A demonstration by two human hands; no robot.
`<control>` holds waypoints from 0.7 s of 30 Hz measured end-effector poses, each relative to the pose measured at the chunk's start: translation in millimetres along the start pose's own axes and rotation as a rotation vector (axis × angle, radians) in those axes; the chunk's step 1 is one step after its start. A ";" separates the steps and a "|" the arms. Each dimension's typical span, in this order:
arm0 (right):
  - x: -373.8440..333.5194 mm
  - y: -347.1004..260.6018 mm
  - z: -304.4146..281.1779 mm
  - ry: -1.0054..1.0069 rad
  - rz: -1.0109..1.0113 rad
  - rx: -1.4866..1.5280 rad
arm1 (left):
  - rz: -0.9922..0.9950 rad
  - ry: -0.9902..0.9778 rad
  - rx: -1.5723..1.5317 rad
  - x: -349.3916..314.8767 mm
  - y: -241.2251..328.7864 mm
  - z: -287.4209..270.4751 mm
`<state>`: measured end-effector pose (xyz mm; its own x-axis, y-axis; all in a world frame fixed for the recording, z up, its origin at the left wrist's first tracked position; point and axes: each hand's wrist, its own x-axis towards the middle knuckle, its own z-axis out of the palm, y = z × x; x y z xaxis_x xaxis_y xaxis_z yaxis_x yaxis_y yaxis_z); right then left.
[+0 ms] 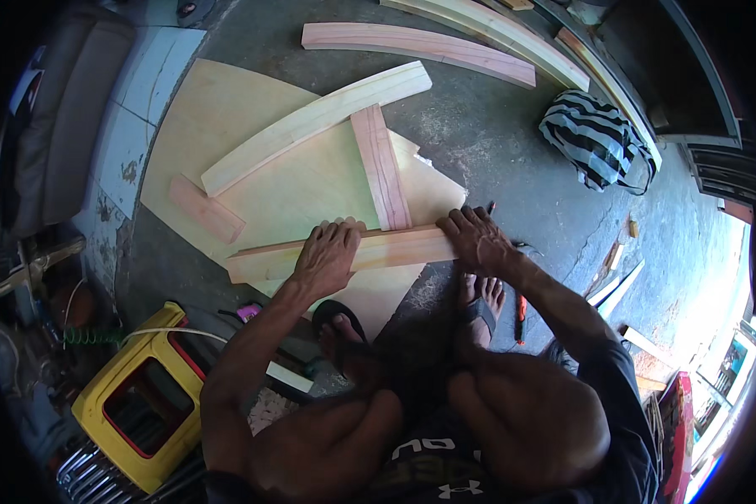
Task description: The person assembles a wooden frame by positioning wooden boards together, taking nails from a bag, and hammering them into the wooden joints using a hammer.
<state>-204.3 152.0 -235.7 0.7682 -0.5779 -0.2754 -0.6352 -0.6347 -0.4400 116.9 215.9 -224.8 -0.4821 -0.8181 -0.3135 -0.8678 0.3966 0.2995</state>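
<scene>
My left hand (328, 256) is closed over a pale wooden beam (405, 249) lying crosswise in front of my feet. Near that beam's right end, my right hand (477, 239) wraps over its top, fingers curled past the far edge. A pinkish wooden board (380, 164) runs away from the beam's far side, its near end against or very close to it. The board's far end meets a longer cream-coloured beam (311, 126), set at a slant. Beneath these pieces is a thin plywood sheet (302, 197). At its left lies a short pinkish block (206, 208).
A curved pink timber (420, 46) and further lengths lie at the far side. To the right are a black-and-white striped bag (595, 139) and an orange-red tool (521, 317). A yellow frame-like object (113, 403) stands at lower left, near a dark padded seat (71, 109).
</scene>
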 end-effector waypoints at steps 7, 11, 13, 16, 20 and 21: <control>-7.6 -17.1 13.1 0.269 0.007 0.023 | -0.095 -0.030 0.005 -12.3 1.8 2.6; -8.8 -14.8 13.9 0.202 0.041 0.118 | -0.085 -0.062 0.011 -7.5 1.8 -0.7; -11.9 -10.7 22.3 0.215 0.056 0.106 | -0.051 -0.036 -0.007 -7.0 3.0 -2.0; -19.7 -7.3 25.7 0.374 -0.027 0.091 | -0.091 -0.065 -0.005 -7.7 1.7 -0.7; -33.8 -10.2 24.5 0.318 0.147 0.190 | -0.043 -0.028 0.011 -6.0 7.7 -1.9; -37.8 -9.4 26.6 0.359 0.165 0.215 | -0.070 -0.071 -0.031 -2.0 11.1 -2.7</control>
<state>-225.2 193.5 -243.9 0.5575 -0.8280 -0.0599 -0.6873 -0.4199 -0.5927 108.5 220.8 -218.5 -0.4286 -0.8114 -0.3975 -0.8961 0.3255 0.3018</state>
